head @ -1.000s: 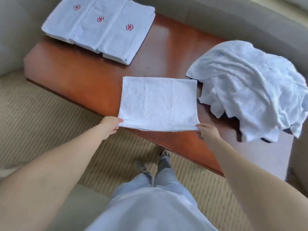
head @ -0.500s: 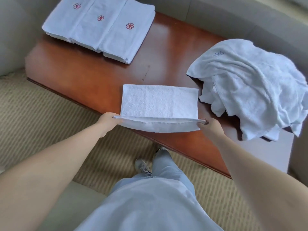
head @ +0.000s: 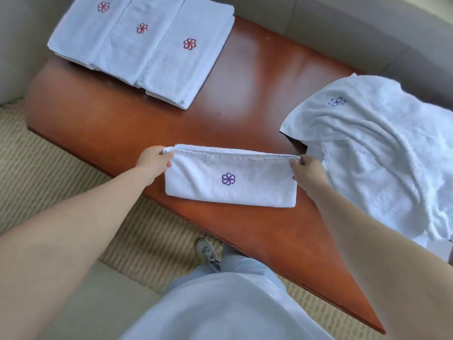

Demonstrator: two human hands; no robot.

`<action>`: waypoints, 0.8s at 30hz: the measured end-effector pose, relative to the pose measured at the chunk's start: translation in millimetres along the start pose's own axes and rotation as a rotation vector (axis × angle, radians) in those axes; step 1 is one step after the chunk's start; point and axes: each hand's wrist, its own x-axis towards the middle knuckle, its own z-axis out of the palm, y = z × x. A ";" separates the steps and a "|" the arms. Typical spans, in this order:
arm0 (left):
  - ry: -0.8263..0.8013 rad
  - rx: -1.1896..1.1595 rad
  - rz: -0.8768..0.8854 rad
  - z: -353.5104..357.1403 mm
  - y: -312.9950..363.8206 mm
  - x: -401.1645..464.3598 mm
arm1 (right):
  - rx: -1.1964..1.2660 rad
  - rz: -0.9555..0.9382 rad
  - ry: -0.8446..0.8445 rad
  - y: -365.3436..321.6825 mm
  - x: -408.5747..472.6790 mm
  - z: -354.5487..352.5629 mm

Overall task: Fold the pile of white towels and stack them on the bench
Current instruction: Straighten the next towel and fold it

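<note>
On the wooden bench (head: 245, 106), the left hand (head: 154, 160) and right hand (head: 306, 170) pinch the folded towel's (head: 230, 180) far corners.

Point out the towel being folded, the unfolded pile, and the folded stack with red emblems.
Towel being folded (head: 257, 190), head view, front face right of purple emblem.
Unfolded pile (head: 372, 153), head view, rumpled middle.
Folded stack (head: 157, 65), head view, top surface.

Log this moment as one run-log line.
phase: folding | left hand: pinches towel corner | right hand: pinches other corner | towel: folded on bench | stack: far left | pile: right
</note>
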 end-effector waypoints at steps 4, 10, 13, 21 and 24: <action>0.001 0.000 -0.039 12.0 9.4 26.8 | -0.024 0.061 -0.012 -7.8 28.2 7.8; 0.010 0.062 -0.072 34.9 16.5 48.1 | -0.074 0.161 -0.025 1.3 50.3 25.8; 0.022 0.110 -0.101 42.6 17.6 51.7 | -0.096 0.191 -0.003 2.4 51.7 32.2; 0.145 0.223 0.051 49.3 16.3 29.5 | 0.116 0.100 0.188 -9.5 16.3 44.4; 0.134 0.431 0.434 80.7 18.6 13.7 | 0.020 -0.242 0.167 -18.6 1.6 73.7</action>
